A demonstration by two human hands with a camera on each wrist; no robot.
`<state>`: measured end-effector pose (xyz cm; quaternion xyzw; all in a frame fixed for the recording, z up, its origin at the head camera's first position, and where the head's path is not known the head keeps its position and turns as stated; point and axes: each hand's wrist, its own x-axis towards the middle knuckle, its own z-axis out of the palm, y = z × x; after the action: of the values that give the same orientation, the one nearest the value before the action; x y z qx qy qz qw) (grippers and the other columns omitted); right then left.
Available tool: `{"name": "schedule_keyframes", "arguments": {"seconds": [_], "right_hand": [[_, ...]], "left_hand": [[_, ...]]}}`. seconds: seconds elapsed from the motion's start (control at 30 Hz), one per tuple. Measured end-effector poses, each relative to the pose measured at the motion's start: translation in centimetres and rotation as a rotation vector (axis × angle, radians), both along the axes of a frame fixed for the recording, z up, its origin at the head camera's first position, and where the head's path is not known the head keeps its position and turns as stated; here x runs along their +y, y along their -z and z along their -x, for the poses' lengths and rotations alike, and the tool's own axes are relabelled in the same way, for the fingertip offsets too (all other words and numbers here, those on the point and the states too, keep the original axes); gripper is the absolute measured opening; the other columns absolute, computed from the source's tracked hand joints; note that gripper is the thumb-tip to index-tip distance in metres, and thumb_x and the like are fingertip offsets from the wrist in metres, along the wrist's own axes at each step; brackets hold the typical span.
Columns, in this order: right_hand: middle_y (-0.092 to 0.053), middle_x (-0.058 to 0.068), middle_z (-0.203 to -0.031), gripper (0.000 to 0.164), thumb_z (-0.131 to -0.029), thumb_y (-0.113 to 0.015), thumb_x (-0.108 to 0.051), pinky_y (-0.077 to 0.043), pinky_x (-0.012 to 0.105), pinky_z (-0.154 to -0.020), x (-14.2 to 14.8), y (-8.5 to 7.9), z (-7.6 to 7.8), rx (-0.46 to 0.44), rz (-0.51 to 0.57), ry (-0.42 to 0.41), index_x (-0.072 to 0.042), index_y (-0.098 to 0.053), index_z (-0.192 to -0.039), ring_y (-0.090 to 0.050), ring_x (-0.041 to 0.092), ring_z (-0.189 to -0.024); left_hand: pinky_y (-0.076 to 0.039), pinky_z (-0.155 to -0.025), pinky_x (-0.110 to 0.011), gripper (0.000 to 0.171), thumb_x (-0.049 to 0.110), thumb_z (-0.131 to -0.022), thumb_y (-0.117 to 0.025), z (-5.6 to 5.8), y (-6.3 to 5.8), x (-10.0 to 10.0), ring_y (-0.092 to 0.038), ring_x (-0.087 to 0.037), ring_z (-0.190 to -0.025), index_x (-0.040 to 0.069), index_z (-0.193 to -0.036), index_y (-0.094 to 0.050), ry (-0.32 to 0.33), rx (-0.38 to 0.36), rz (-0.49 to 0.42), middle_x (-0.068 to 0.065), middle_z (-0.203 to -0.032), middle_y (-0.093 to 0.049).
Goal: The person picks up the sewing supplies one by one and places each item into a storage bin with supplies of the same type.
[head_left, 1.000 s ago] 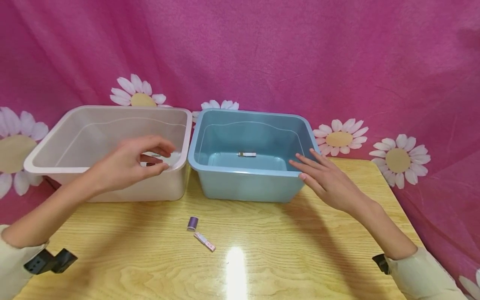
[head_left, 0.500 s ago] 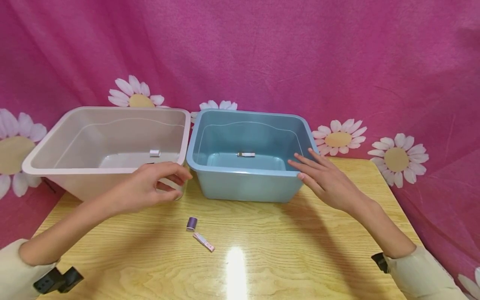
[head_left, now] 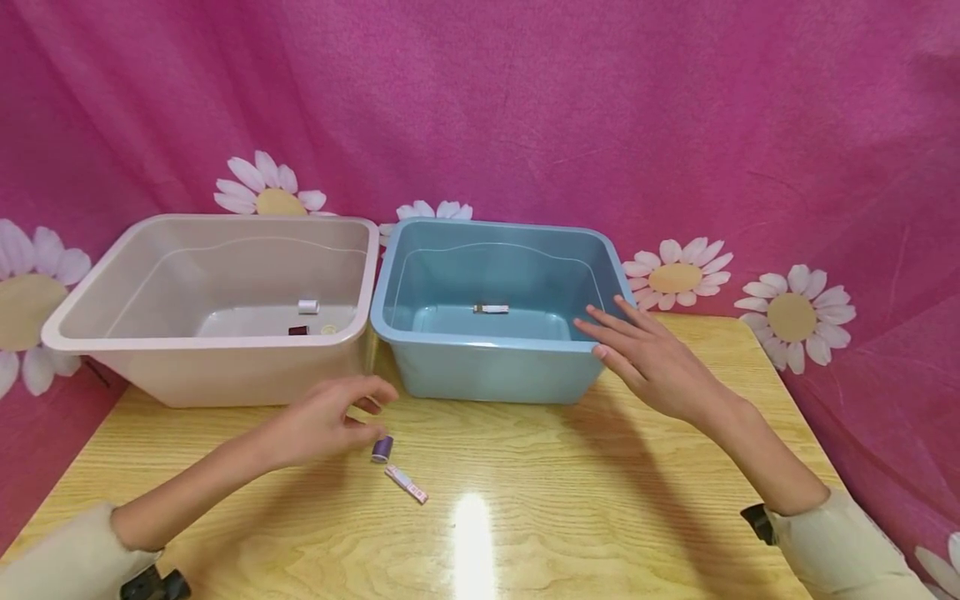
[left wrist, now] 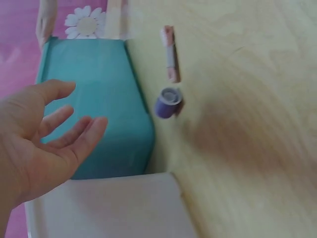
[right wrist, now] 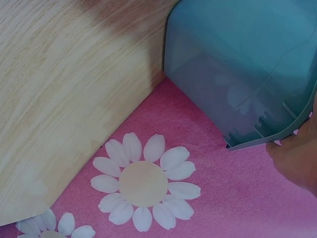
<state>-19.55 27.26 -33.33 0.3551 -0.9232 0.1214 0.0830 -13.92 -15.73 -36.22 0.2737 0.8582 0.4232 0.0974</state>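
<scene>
My left hand [head_left: 326,423] hovers over the table just left of a purple thread spool [head_left: 382,449], its fingers loosely bent around nothing. In the left wrist view, a gap shows between that hand and the spool [left wrist: 167,103]. Beside the spool lies a thin pink-and-white bundle with a pale band [head_left: 407,484], perhaps a thread skein. My right hand [head_left: 663,367] rests with spread fingers on the right rim of the blue bin [head_left: 495,371]. Inside that bin lies a small brown-and-white bundle [head_left: 491,309].
Left of the blue bin stands a beige bin [head_left: 247,371] containing a white spool [head_left: 308,307], a dark red spool [head_left: 298,331] and a pale yellow round thing [head_left: 328,330]. Behind both bins hangs a pink flowered cloth [head_left: 525,108]. The wooden table [head_left: 585,500] ends at the right.
My left hand has come out from over the beige bin and down towards the purple spool, uncovering the spools inside the bin. My right hand has stayed at the blue bin's rim.
</scene>
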Motion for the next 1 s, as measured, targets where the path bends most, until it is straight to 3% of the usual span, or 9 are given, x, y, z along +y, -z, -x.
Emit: {"name": "schedule_keyframes", "arguments": {"seconds": [0.33, 0.5, 0.7, 1.0], "right_hand": [[-0.040, 0.010, -0.155, 0.047, -0.104, -0.054, -0.022, -0.021, 0.059, -0.114, 0.0, 0.2, 0.1, -0.001, 0.002, 0.004, -0.017, -0.046, -0.151, -0.019, 0.041, -0.147], [-0.040, 0.009, -0.155, 0.048, -0.104, -0.054, -0.022, -0.021, 0.059, -0.114, 0.1, 0.3, 0.1, 0.001, 0.003, 0.006, -0.018, -0.046, -0.151, -0.019, 0.040, -0.147], [-0.040, 0.010, -0.155, 0.047, -0.104, -0.055, -0.022, -0.022, 0.059, -0.113, 0.0, 0.3, 0.1, 0.011, 0.003, 0.007, -0.018, -0.047, -0.151, -0.020, 0.041, -0.147], [-0.040, 0.010, -0.155, 0.047, -0.105, -0.053, -0.023, -0.022, 0.060, -0.113, 0.0, 0.3, 0.0, 0.006, 0.000, 0.009, -0.017, -0.047, -0.150, -0.019, 0.041, -0.147]], "left_hand": [[-0.058, -0.076, -0.036, 0.033, 0.006, -0.088, -0.076, 0.2, 2.8, 0.1, -0.067, -0.035, -0.097, 0.001, -0.118, -0.063, -0.021, 0.060, 0.088, -0.023, -0.118, -0.064], [-0.058, -0.075, -0.035, 0.031, 0.008, -0.088, -0.076, 0.1, 3.9, 0.5, -0.070, -0.028, -0.092, 0.000, -0.115, -0.064, -0.032, 0.029, 0.117, -0.020, -0.115, -0.066], [-0.056, -0.076, -0.037, 0.029, 0.011, -0.085, -0.079, -0.2, 4.7, 1.0, -0.067, -0.022, -0.089, 0.000, -0.109, -0.066, -0.059, 0.056, 0.166, -0.009, -0.100, -0.069], [-0.048, -0.063, -0.025, 0.022, 0.008, -0.080, -0.083, -0.1, 5.8, 1.1, -0.054, -0.015, -0.075, 0.006, -0.095, -0.067, -0.042, 0.086, 0.227, 0.002, -0.083, -0.062]]}}
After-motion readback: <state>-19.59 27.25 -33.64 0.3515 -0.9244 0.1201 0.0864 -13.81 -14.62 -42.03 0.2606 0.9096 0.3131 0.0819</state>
